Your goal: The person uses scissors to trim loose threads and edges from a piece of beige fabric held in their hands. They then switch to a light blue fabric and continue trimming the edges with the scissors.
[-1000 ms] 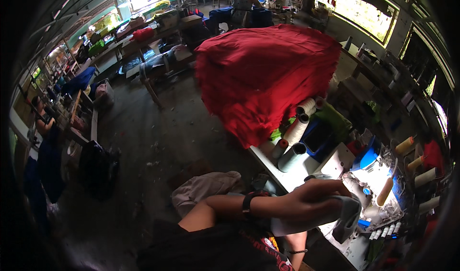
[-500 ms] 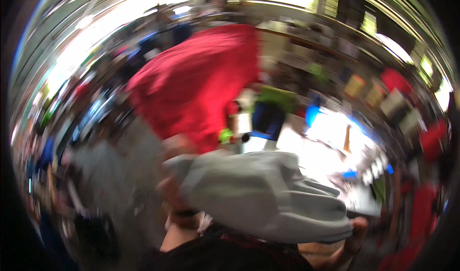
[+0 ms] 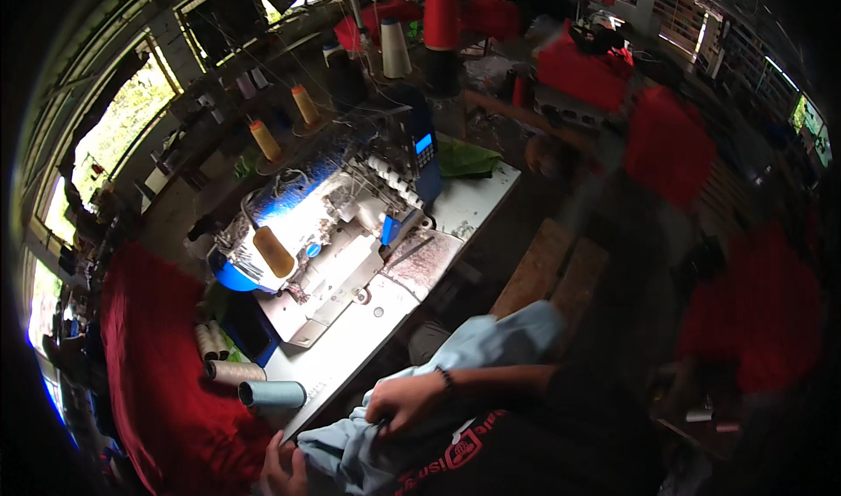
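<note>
A light blue-grey cloth [image 3: 350,452] lies bunched along the near side of the white sewing table [image 3: 337,373] and extends right over my lap, its far end blurred. My right hand [image 3: 407,404], with a dark band at the wrist, is closed on a fold of it. At the lower edge, partly cut off, my left hand [image 3: 282,470] is beside the cloth's left end and the table corner, with fingers apart. A teal thread cone [image 3: 273,394] and a beige one [image 3: 235,372] lie just beyond. Further off stands a lit sewing machine [image 3: 342,268] with a blue-screened panel [image 3: 424,144].
Red fabric [image 3: 166,364] hangs at the left of the table. A wooden bench [image 3: 543,268] stands to the right, with more red fabric piles [image 3: 670,145] beyond. Yellow thread cones [image 3: 265,140] and a tall red cone [image 3: 441,12] rise behind the machine.
The view has swung, bringing the sewing machine to the centre. The grey cloth, earlier stretched between my hands, now lies bunched lower down. My left hand's fingers are now apart.
</note>
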Tool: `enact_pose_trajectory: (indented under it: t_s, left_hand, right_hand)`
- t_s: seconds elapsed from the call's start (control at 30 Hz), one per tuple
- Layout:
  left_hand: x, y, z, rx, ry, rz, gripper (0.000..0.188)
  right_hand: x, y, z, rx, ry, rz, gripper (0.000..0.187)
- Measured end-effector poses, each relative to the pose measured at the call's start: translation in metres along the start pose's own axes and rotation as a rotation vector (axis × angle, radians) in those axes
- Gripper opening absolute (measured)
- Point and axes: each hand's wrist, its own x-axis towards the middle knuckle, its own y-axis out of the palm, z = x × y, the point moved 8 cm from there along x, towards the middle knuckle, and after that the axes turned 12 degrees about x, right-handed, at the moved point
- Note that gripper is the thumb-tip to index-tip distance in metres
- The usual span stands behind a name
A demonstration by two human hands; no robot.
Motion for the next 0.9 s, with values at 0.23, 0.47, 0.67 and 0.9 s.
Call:
enact_pose_trajectory:
  t_s: [0.23,0.47,0.67,0.9]
  left_hand:
    - [0.055,0.182,-0.044,-0.482,0.12,0.452,0.037]
    - [0.041,0.239,-0.06,-0.491,0.161,0.699,0.024]
    - [0.068,0.163,-0.089,-0.73,0.216,0.265,0.005]
    - [0.07,0.07,-0.085,-1.126,0.18,-0.092,0.005]
  right_hand:
    - [-0.019,0.014,-0.042,-0.1,0.158,-0.121,0.044]
    - [-0.207,-0.135,-0.107,-0.383,0.639,-1.056,0.054]
    - [-0.291,-0.101,-0.228,-0.028,1.09,-0.831,0.07]
    - [-0.202,-0.118,-0.161,0.277,0.689,-0.844,0.021]
